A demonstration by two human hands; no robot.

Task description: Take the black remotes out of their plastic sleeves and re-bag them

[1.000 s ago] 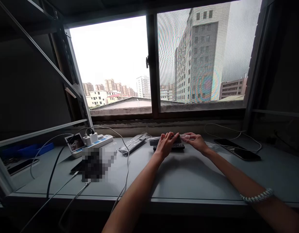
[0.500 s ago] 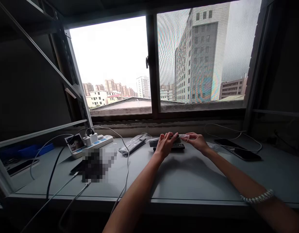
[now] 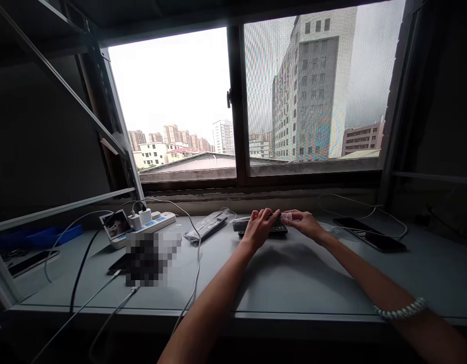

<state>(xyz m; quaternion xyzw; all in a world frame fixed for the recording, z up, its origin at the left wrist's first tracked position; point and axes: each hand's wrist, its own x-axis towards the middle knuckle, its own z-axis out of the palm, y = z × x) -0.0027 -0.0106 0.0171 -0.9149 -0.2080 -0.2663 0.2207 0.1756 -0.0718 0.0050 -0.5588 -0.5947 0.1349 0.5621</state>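
My left hand [image 3: 259, 228] is closed over a dark, long item in clear plastic [image 3: 240, 224], which looks like a bagged remote control. My right hand [image 3: 304, 224] pinches the loose plastic end [image 3: 286, 217] of that wrapping, close to the left fingertips. Under the hands, a black remote control with buttons [image 3: 279, 230] lies on the desk, partly covered by my left hand. Left of them rests another remote control in a clear bag [image 3: 211, 227].
A white power strip [image 3: 163, 221] with chargers and a small photo [image 3: 115, 225] stand on the left. Cables cross the desk [image 3: 294, 288]. A black phone [image 3: 370, 234] lies at right, beside some clear plastic. A blue tray [image 3: 53, 235] sits far left; a window is behind.
My right hand has shifted slightly left and down, nearer my left hand, and the plastic between them is shorter and more bunched. My left hand keeps its hold.
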